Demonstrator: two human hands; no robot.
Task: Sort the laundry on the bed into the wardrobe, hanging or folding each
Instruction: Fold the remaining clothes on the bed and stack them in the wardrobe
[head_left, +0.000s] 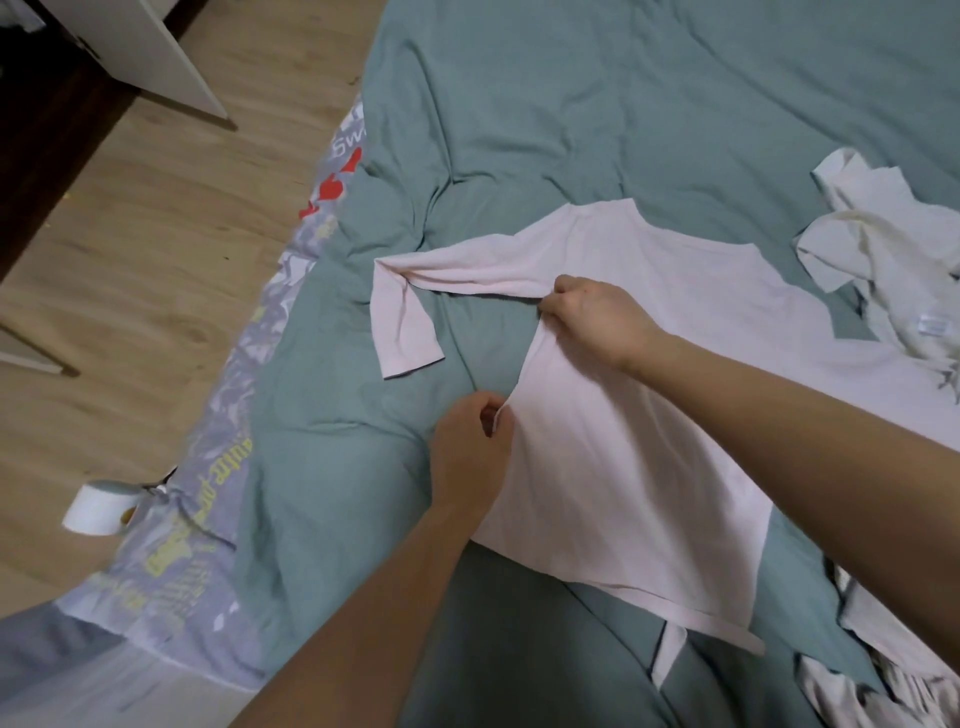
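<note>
Bed (597, 93) laundry is barely being dented: pink shirt (613, 467) being pinched by left hand (470, 457) and right hand (597, 317) mid-fold, white pile (883, 249) being left waiting.

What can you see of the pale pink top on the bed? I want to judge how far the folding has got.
The pale pink top is a thin, soft-looking long-sleeved knit, spread mostly flat on the green duvet. One sleeve stretches out sideways and bends back down at the elbow. The left hand pinches its side edge; the right hand grips the fabric near the armpit, lifting that side slightly. Its hem lies nearest the person. A crumpled white garment overlaps its far side. No fold looks finished yet.
</note>
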